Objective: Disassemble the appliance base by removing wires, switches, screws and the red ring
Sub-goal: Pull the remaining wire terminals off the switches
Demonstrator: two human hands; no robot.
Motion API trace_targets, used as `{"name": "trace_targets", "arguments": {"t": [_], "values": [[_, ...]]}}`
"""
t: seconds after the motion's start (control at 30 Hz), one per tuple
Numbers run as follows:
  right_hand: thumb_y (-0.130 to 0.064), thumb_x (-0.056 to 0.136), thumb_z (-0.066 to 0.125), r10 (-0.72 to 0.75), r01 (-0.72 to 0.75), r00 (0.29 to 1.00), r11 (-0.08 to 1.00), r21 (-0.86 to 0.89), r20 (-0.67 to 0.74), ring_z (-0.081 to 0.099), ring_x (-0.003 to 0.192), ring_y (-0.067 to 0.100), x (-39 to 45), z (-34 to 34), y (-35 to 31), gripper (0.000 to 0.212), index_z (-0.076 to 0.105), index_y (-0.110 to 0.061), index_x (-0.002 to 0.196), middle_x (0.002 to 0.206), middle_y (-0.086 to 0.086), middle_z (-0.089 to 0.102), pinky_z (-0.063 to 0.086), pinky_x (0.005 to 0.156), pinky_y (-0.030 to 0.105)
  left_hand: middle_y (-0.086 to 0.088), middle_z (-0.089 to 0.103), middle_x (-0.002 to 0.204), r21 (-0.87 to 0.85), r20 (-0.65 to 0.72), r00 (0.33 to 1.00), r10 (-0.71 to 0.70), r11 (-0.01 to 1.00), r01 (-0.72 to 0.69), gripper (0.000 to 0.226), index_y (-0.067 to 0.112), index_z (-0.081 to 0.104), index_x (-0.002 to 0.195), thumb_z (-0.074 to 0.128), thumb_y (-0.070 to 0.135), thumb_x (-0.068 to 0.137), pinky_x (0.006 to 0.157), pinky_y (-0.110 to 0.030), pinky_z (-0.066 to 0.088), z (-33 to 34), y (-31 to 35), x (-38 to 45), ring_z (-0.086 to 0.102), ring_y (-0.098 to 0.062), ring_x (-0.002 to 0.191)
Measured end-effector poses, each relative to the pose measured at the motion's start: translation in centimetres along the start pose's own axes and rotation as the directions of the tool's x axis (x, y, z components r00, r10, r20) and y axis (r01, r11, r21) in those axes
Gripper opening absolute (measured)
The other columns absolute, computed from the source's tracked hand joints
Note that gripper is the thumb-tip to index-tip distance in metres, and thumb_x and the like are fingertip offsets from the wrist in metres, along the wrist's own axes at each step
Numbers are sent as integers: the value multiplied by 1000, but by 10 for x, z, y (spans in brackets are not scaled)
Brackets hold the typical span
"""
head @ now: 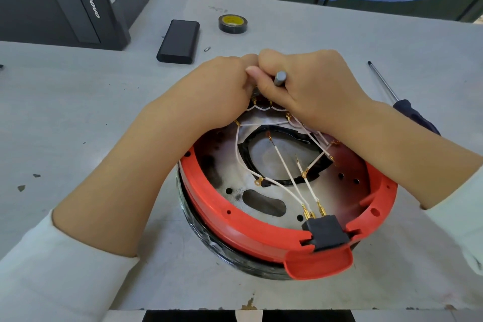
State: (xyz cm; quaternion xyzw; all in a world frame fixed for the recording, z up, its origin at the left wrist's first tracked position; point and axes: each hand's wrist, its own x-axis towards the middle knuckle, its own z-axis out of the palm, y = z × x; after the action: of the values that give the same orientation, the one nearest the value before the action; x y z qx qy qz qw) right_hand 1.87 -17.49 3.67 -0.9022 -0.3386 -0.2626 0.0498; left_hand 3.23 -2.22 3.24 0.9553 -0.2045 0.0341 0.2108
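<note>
The round appliance base (pixel 235 256) lies on the grey table, its red ring (pixel 243 227) around the rim. White wires (pixel 285 165) with brass terminals cross the metal plate inside. A black connector block (pixel 325 232) sits in the ring's near notch. My right hand (pixel 308 89) grips a grey metal tool (pixel 280 78) at the far rim. My left hand (pixel 222 83) is curled beside it, fingers down at the switch area, which both hands hide.
A long screwdriver (pixel 402 104) lies to the right of the base. At the back are a black power bank (pixel 179 42), a roll of black tape (pixel 232 23), a small loose screw (pixel 207 48) and a black computer tower (pixel 78 0).
</note>
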Motion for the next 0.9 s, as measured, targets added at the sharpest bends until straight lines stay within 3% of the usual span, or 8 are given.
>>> {"name": "trace_targets", "arguments": {"t": [0.07, 0.13, 0.23, 0.3, 0.4, 0.5, 0.63, 0.9], "values": [[-37, 99, 34, -15, 16, 1000, 1000, -27, 14, 35, 46, 24, 0, 1, -1, 21, 31, -25, 82, 54, -2, 38, 17, 44, 23, 3, 38, 65, 16, 11, 1000, -10, 1000, 9, 31, 25, 27, 67, 34, 10, 94, 49, -26, 24, -1, 1, 0, 34, -10, 56], [-39, 100, 34, 42, -41, 999, 999, -11, 20, 36, 47, 25, 1, 3, -1, 25, 31, -23, 81, 52, -1, 39, 20, 44, 29, 3, 38, 65, 20, 5, 1000, -20, 1000, 20, 31, 24, 28, 67, 34, 13, 95, 49, -28, 24, 0, 0, 1, 36, -12, 57], [-38, 100, 37, 222, -226, 974, 949, 218, 41, 35, 49, 15, 4, 7, 5, 34, 29, -23, 71, 52, -5, 32, 24, 53, 33, 4, 43, 71, -7, -17, 1000, 6, 1000, -6, 14, 19, 45, 91, 34, 22, 99, 62, -31, 29, 2, -2, 0, 43, -21, 71], [-36, 101, 39, 310, -310, 949, 892, 330, 53, 34, 52, 10, 7, 9, 10, 40, 24, -27, 65, 54, -6, 30, 25, 54, 32, 3, 47, 82, -11, -5, 1000, 23, 1000, -23, 24, 20, 51, 117, 34, 25, 100, 67, -29, 30, 3, -3, 1, 45, -20, 79], [-34, 101, 41, 358, -349, 932, 859, 374, 47, 34, 52, 7, 10, 11, 13, 42, 23, -28, 63, 55, -6, 29, 25, 54, 25, 4, 49, 88, -11, -8, 1000, 24, 1000, -24, 30, 24, 49, 127, 35, 27, 101, 70, -29, 31, 2, -4, 1, 45, -18, 82], [-35, 101, 39, 304, -294, 952, 892, 344, 27, 34, 50, 10, 5, 9, 11, 38, 27, -24, 67, 54, -7, 29, 24, 52, 29, 7, 45, 78, -24, -20, 1000, 23, 999, -24, 26, 22, 51, 120, 35, 27, 101, 67, -29, 30, 3, -4, 1, 44, -19, 79], [-34, 101, 39, 151, -142, 988, 973, 181, -36, 31, 46, 20, -1, 5, 4, 29, 30, -20, 77, 50, -9, 24, 20, 47, 31, 8, 42, 69, -26, -26, 999, 22, 999, -23, 12, 23, 45, 96, 34, 25, 100, 61, -31, 29, 2, -4, -1, 44, -20, 71], [-39, 100, 34, 170, -175, 984, 978, 112, 56, 35, 51, 24, 4, 5, 0, 29, 31, -20, 79, 51, -8, 27, 25, 54, 31, 4, 41, 66, 3, -7, 1000, 1, 1000, -1, 20, 19, 38, 79, 32, 19, 98, 50, -26, 28, 0, -2, 0, 38, -11, 58]]}}
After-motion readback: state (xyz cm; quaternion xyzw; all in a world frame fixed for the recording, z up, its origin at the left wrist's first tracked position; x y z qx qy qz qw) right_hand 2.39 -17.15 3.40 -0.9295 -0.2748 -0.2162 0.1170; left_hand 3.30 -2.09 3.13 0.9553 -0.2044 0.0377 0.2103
